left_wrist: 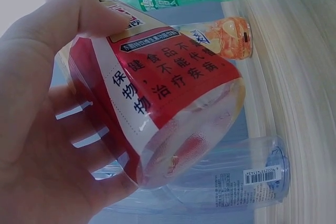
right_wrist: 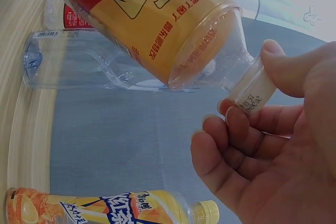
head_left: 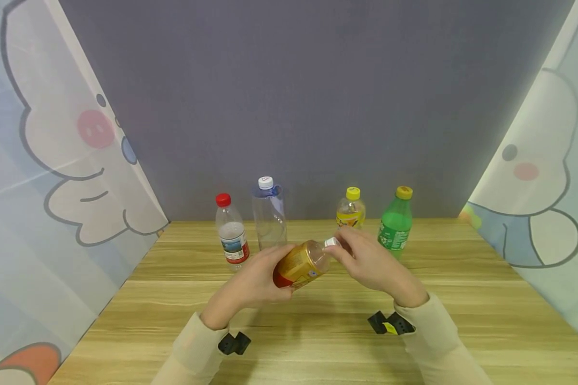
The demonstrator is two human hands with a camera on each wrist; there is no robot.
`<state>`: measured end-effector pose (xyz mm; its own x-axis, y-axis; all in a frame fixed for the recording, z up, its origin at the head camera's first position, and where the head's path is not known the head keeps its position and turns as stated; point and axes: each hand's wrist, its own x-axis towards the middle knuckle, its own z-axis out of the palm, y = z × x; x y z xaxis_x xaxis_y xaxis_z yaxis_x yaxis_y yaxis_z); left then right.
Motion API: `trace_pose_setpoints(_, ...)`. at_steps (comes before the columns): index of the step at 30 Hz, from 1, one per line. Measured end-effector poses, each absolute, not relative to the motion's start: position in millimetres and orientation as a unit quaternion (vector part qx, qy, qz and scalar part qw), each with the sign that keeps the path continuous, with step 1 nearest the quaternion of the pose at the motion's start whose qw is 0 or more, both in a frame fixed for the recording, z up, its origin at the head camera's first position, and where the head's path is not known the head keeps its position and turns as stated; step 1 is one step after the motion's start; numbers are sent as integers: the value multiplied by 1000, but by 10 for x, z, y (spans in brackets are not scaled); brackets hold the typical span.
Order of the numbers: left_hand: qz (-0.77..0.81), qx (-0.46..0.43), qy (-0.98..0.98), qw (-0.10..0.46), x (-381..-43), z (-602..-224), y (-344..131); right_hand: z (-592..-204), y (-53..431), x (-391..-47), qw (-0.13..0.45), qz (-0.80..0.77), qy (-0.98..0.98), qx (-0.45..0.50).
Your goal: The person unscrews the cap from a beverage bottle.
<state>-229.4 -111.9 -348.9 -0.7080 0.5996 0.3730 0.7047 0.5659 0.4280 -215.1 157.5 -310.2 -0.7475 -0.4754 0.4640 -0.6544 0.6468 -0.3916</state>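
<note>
A plastic drink bottle with a gold and red label is held tilted above the wooden table, its neck toward the right. My left hand grips it round the lower body, thumb on the near side. In the left wrist view the bottle's base faces the camera. The fingers and thumb of my right hand pinch the white cap at the neck. Seen from the right wrist, the cap has printed marks and sits on the clear neck; the upper body looks transparent above the label.
Behind the hands stand a red-capped water bottle, a tall clear bottle with a white cap, a yellow-capped drink bottle and a green bottle. A grey panel rises behind the wooden table; printed curtains flank it.
</note>
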Motion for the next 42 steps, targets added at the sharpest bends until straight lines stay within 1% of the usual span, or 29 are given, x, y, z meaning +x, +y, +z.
trace_pose_setpoints(6,-293,-359,-882,81,-2290,-3489,-1114,-3116,1563,-2160,169,300,-888,306)
trace_pose_setpoints(12,-292,-357,-883,88,-2301,-3506,-1113,-3107,1521,-2151,172,325,-900,235)
trace_pose_setpoints(16,-288,-361,-882,92,-2311,-3514,-1107,-3092,1514,-2131,164,313,-917,185)
trace_pose_setpoints(19,-286,-363,-882,94,-2310,-3513,-1102,-3092,1505,-2135,138,320,-921,172)
trace_pose_setpoints(23,-276,-369,-881,104,-2303,-3508,-1093,-3090,1495,-2133,99,343,-920,164)
trace_pose_setpoints(25,-270,-370,-882,109,-2299,-3505,-1090,-3086,1492,-2127,88,348,-919,161)
trace_pose_setpoints(32,-272,-368,-882,108,-2284,-3481,-1095,-3071,1486,-2118,87,359,-914,166)
trace_pose_setpoints(42,-272,-378,-878,110,-2286,-3482,-1105,-3055,1522,-2106,75,345,-914,198)
